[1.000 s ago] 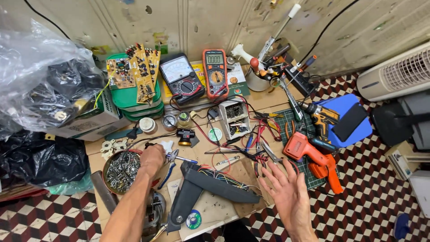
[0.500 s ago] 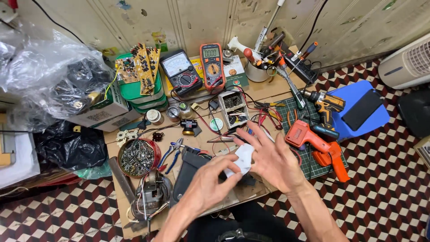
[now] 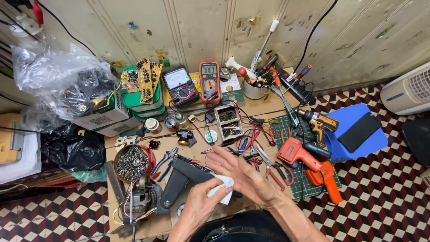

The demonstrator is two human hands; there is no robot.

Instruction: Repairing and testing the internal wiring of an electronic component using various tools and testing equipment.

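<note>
Item in hand: we hold one small white cloth (image 3: 222, 187), crumpled, between both hands above the front edge of the tabletop (image 3: 262, 107).
Left hand (image 3: 200, 204): our fingers are closed, pinching the cloth's lower end.
Right hand (image 3: 247, 175): our fingers are spread and flat; the palm rests on the cloth's upper side without clamping it.
Location: the cloth sits just over the dark grey bracket (image 3: 181, 179), apart from the tin of screws (image 3: 133, 162).
Handling: we judge the cloth light, soft and limp; it should fold rather than slip, and is not fragile.
Take-hold point: we judge a bunched edge or corner best, pinched between thumb and fingertips.
Count, meters: two multimeters (image 3: 209, 82), one dark, one orange.
Count, power tools: one orange drill (image 3: 309, 166), one black-and-yellow driver (image 3: 319, 123).
Count, screw tins: one.
Count, pliers near the right hand: we cannot tell exactly; they overlap.
</note>
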